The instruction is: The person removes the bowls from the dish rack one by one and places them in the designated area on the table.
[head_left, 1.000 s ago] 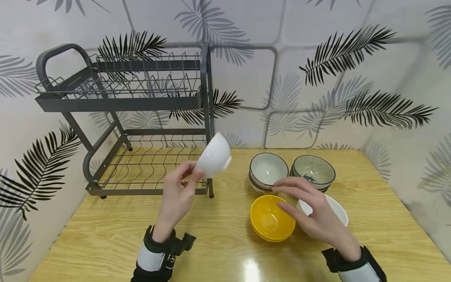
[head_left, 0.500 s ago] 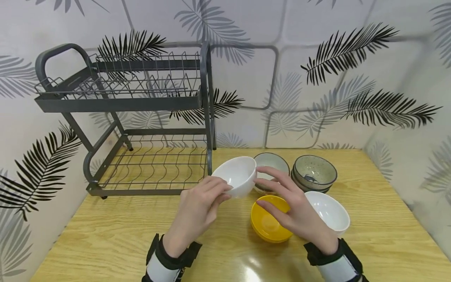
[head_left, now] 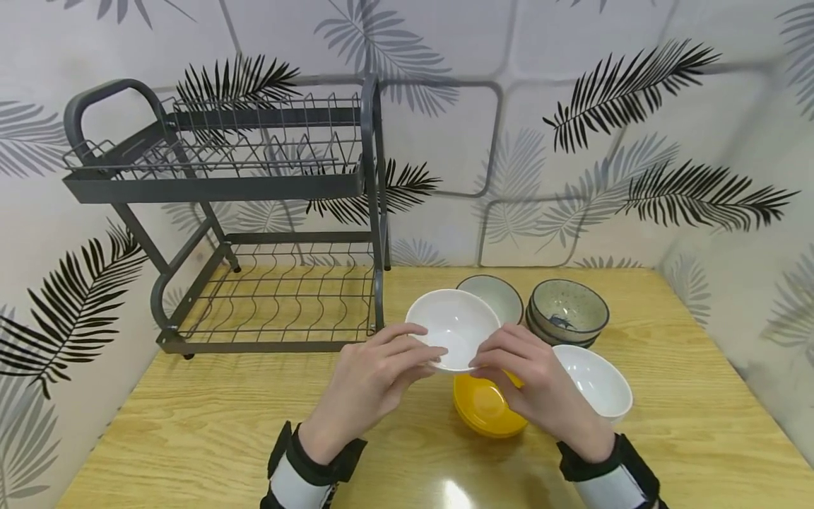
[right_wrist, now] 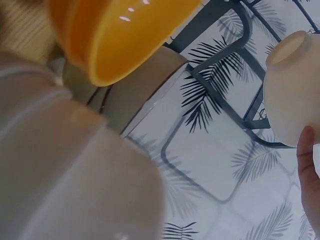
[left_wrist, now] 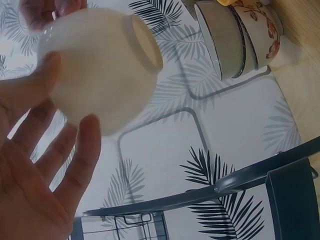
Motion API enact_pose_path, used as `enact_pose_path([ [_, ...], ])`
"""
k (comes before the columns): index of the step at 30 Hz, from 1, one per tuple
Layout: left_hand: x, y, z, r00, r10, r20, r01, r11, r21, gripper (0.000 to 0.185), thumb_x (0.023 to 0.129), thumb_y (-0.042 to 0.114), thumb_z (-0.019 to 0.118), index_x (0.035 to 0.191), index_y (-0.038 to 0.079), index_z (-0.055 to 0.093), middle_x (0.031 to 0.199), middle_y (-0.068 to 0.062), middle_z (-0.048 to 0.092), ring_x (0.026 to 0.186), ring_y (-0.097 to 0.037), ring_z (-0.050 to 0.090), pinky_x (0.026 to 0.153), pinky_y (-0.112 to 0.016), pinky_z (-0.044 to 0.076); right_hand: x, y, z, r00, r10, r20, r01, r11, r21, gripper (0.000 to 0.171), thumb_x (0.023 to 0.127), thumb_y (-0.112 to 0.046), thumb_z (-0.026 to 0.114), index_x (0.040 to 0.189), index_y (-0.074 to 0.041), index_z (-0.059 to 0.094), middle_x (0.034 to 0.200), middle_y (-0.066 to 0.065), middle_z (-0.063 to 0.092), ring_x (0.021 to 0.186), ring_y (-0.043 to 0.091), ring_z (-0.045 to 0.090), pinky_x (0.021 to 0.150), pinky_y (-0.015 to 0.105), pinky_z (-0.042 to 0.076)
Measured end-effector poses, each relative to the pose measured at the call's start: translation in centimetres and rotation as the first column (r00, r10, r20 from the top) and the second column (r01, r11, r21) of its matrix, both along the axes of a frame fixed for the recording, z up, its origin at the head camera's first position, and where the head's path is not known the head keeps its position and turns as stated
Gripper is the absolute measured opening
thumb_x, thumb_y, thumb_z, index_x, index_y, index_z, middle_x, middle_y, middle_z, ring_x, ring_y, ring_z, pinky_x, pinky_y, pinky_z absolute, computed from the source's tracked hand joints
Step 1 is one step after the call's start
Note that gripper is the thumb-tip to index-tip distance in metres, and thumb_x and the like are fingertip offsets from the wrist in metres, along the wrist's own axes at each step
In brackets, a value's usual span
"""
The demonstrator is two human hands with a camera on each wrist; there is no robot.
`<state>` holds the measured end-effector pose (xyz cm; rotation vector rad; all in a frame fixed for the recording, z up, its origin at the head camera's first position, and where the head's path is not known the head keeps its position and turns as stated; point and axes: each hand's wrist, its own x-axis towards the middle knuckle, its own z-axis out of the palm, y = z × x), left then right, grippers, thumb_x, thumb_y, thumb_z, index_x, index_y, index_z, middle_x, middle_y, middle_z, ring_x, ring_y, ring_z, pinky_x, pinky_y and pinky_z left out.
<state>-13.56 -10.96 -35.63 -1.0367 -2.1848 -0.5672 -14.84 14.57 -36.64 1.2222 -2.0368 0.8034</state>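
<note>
A small white bowl (head_left: 453, 332) is held upright in the air just above a yellow bowl (head_left: 486, 408) that sits on the wooden table (head_left: 210, 431). My left hand (head_left: 425, 348) grips its near left rim, with fingers curled under its side (left_wrist: 75, 150). My right hand (head_left: 485, 357) pinches the near right rim. In the left wrist view the white bowl (left_wrist: 100, 70) fills the upper left. The right wrist view has the white bowl (right_wrist: 295, 95) at the right, with one fingertip (right_wrist: 309, 160) below it and the yellow bowl (right_wrist: 115, 35) at the top.
A dark two-tier wire dish rack (head_left: 254, 191) stands at the back left. Behind the hands are a stack of grey bowls (head_left: 499, 293) and a speckled stack (head_left: 567, 311). A larger white bowl (head_left: 594, 385) sits right of the yellow one.
My left hand carried the white bowl right from beside the rack and turned it mouth-up. My right hand left the bowls on the table and took hold of its rim.
</note>
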Motion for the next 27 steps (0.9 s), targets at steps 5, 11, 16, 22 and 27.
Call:
enact_pose_path([
  [5, -0.5, -0.7, -0.2, 0.994, -0.016, 0.107, 0.001, 0.99, 0.142, 0.049, 0.084, 0.022, 0.081, 0.131, 0.013, 0.066, 0.138, -0.006, 0.066, 0.121, -0.023, 0.066, 0.073, -0.015, 0.058, 0.3, 1.9, -0.6, 0.998, 0.018, 0.058, -0.015, 0.999, -0.038, 0.008, 0.092, -0.016, 0.072, 0.087, -0.01, 0.073, 0.088, 0.0, 0.068, 0.088, 0.013, 0.056, 0.089, 0.009, 0.046],
  [11, -1.0, -1.6, -0.2, 0.982, 0.028, 0.189, -0.066, 0.979, 0.195, 0.047, 0.091, 0.021, 0.074, 0.136, 0.012, 0.062, 0.15, -0.01, 0.054, 0.079, -0.012, 0.067, 0.056, -0.011, 0.05, 0.4, 4.4, -1.5, 0.998, 0.014, -0.067, -0.023, 0.99, -0.142, 0.029, 0.099, -0.029, 0.064, 0.083, -0.007, 0.073, 0.081, 0.001, 0.068, 0.085, 0.011, 0.056, 0.089, 0.012, 0.046],
  [16, -1.0, -2.3, -0.1, 0.959, 0.076, 0.272, -0.127, 0.976, 0.176, 0.047, 0.093, 0.023, 0.073, 0.138, 0.013, 0.061, 0.152, -0.008, 0.052, 0.083, -0.016, 0.071, 0.06, -0.016, 0.055, 1.1, 6.6, -2.0, 0.995, -0.065, -0.08, 0.051, 0.985, -0.166, 0.038, 0.099, -0.035, 0.063, 0.08, -0.005, 0.073, 0.08, 0.003, 0.067, 0.087, 0.008, 0.055, 0.09, 0.008, 0.045],
  [22, -1.1, -3.0, 0.0, 0.942, 0.091, 0.323, -0.156, 0.971, 0.182, 0.048, 0.094, 0.021, 0.071, 0.139, 0.01, 0.059, 0.152, -0.01, 0.051, 0.128, -0.031, 0.06, 0.088, -0.04, 0.061, 2.2, 8.4, -1.8, 0.992, -0.087, -0.09, 0.068, 0.978, -0.196, 0.041, 0.099, -0.034, 0.064, 0.077, 0.0, 0.072, 0.078, 0.006, 0.065, 0.088, 0.006, 0.055, 0.092, 0.006, 0.045],
  [27, -1.3, -3.3, 0.0, 0.93, 0.086, 0.357, -0.167, 0.966, 0.2, 0.046, 0.095, 0.02, 0.07, 0.139, 0.008, 0.059, 0.153, -0.012, 0.05, 0.142, -0.034, 0.048, 0.112, -0.054, 0.045, 3.0, 9.4, -1.9, 0.991, -0.108, -0.081, 0.087, 0.97, -0.229, 0.044, 0.097, -0.034, 0.066, 0.074, 0.003, 0.071, 0.076, 0.007, 0.064, 0.087, 0.004, 0.056, 0.091, 0.005, 0.045],
])
